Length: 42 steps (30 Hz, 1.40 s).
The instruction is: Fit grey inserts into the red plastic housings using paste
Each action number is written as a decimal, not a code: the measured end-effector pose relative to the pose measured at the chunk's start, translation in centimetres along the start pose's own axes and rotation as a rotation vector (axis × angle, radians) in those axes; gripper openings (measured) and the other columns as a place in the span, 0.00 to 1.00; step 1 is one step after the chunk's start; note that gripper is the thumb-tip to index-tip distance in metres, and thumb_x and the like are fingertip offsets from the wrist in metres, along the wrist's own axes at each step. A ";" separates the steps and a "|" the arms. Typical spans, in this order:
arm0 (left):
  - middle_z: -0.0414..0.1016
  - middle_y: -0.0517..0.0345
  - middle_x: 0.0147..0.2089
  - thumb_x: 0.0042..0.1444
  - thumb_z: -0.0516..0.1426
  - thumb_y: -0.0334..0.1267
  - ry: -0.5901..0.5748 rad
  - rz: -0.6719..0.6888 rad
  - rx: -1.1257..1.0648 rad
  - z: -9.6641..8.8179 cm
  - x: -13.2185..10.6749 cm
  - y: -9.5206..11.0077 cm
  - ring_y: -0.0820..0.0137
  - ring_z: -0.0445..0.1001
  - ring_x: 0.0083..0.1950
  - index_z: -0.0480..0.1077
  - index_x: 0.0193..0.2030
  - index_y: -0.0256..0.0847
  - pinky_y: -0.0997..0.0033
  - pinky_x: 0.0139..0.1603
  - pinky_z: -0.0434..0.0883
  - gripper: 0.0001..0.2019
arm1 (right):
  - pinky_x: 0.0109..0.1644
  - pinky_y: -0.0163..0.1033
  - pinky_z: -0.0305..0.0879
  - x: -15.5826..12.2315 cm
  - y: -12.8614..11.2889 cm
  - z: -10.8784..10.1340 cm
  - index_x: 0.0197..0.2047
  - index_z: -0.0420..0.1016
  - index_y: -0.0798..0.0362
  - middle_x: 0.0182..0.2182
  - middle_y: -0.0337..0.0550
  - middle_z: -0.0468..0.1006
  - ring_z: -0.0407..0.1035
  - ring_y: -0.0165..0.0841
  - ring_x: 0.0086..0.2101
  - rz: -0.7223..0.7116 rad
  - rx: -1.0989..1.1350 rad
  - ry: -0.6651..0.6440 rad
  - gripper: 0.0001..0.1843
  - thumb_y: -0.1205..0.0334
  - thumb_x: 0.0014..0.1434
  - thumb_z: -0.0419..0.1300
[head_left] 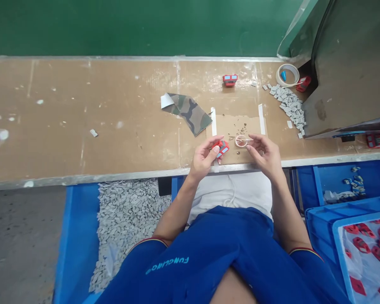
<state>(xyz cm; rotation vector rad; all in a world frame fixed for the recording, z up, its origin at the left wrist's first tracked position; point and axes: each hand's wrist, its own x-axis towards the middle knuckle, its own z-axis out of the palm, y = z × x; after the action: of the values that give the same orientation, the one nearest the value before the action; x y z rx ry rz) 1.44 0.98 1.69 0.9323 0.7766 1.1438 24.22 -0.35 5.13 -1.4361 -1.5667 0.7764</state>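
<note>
My left hand (206, 157) is closed around a small red toy vehicle (222, 148) with grey and light blue parts, just over the table's front edge. My right hand (266, 152) pinches a thin pale stick (250, 140) between thumb and fingers. The stick's tip reaches a small round dish (237, 145) with a whitish rim; what lies inside it is too small to make out. Under both hands is a cardboard patch (222, 122) held by white tape strips, with dark specks on it. Behind my left hand lies a camouflage-patterned sheet (192, 116).
Another red toy vehicle (230, 80) stands farther back. At right are a tape roll (279, 80), a pile of small grey pieces (291, 105) and a metal panel (351, 71). Below the table stand a bin of grey pieces (129, 211) and a blue crate (335, 219) holding red parts.
</note>
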 end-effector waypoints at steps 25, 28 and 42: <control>0.86 0.51 0.47 0.57 0.72 0.46 -0.052 -0.017 0.118 -0.4 -1.3 -0.6 0.65 0.87 0.43 0.78 0.54 0.41 0.71 0.39 0.84 0.22 | 0.41 0.43 0.81 0.3 0.9 2.8 0.38 0.83 0.51 0.31 0.41 0.87 0.82 0.35 0.31 0.209 0.342 0.418 0.21 0.40 0.58 0.74; 0.85 0.48 0.52 0.56 0.72 0.46 -0.056 0.002 0.201 -0.5 -1.4 -0.9 0.62 0.86 0.50 0.79 0.56 0.41 0.66 0.49 0.85 0.23 | 0.38 0.40 0.81 -0.2 -0.4 2.5 0.38 0.83 0.51 0.30 0.40 0.87 0.82 0.34 0.30 0.194 0.379 0.425 0.19 0.43 0.58 0.74; 0.86 0.47 0.50 0.61 0.67 0.46 -0.091 0.061 0.437 0.1 -1.6 -0.4 0.63 0.85 0.48 0.80 0.53 0.38 0.64 0.53 0.84 0.18 | 0.45 0.46 0.84 -2.7 -2.7 3.3 0.42 0.84 0.47 0.38 0.44 0.89 0.86 0.40 0.39 -0.005 0.099 0.218 0.10 0.50 0.68 0.68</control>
<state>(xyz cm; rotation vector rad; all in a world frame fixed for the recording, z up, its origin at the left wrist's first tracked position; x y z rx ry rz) 1.30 -0.64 1.38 1.3693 0.9484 0.9930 20.02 -3.10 5.58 -1.3944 -1.3474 0.6608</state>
